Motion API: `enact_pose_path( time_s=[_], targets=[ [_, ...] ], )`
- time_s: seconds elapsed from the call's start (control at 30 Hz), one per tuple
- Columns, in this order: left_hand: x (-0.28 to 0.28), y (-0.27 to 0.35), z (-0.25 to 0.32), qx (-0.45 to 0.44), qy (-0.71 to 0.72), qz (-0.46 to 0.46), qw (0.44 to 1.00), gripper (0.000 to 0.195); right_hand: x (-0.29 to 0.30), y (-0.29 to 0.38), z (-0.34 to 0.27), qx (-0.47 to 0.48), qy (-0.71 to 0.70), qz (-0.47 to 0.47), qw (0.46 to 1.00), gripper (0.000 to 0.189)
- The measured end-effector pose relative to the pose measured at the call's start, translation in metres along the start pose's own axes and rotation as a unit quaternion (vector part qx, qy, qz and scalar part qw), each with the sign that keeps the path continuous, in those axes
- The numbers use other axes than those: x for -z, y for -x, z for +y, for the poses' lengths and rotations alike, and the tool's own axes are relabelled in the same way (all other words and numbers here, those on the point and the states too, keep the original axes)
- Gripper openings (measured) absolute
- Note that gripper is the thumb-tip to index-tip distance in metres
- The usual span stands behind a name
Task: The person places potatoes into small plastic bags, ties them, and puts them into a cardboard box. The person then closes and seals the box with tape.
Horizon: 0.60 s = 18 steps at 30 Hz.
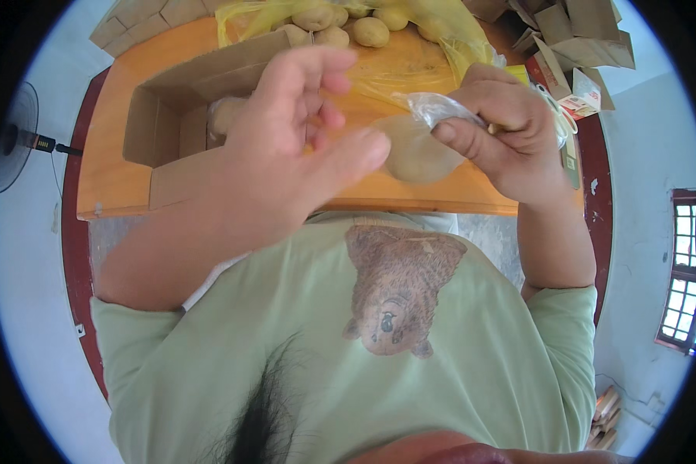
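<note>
My right hand [507,133] is closed on the gathered neck of a clear plastic bag [438,107]. In the bag a potato [420,153] hangs a little above the table, blurred. To its left, my left hand [301,122] is raised with fingers curled and apart, holding nothing. Behind my left hand and forearm stands an open cardboard box [168,119], partly hidden by them. Inside that box lies a potato in clear plastic [223,119]; whether more lie there is hidden.
Several loose potatoes [371,32] lie on a spread yellow plastic bag [458,40] at the back of the wooden table [107,145]. White-handled scissors [562,116] and small cartons [580,101] are at the right. Cardboard boxes [586,35] are piled back right; a fan [17,136] stands left.
</note>
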<state>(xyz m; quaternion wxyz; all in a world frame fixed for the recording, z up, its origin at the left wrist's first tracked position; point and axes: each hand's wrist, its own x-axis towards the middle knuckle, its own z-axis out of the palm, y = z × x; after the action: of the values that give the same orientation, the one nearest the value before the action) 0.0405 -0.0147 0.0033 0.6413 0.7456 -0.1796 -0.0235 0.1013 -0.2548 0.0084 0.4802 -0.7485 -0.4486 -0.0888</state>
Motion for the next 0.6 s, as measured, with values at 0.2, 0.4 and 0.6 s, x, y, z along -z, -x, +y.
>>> enact_pose_path(
  time_s=[0.2,0.4,0.6],
  targets=[
    [-0.027,0.028,-0.003,0.167,0.271,-0.029,0.948,0.069,0.019,-0.018,-0.028,0.078,0.006,-0.023,0.997,0.014],
    [-0.038,0.023,-0.023,0.223,0.503,-0.164,0.819,0.065,-0.006,-0.016,-0.033,0.111,-0.152,-0.030,0.982,0.018],
    [-0.041,0.023,-0.051,0.140,0.547,-0.227,0.793,0.066,-0.024,-0.003,-0.032,0.068,-0.238,-0.007,0.969,0.023]
  ],
)
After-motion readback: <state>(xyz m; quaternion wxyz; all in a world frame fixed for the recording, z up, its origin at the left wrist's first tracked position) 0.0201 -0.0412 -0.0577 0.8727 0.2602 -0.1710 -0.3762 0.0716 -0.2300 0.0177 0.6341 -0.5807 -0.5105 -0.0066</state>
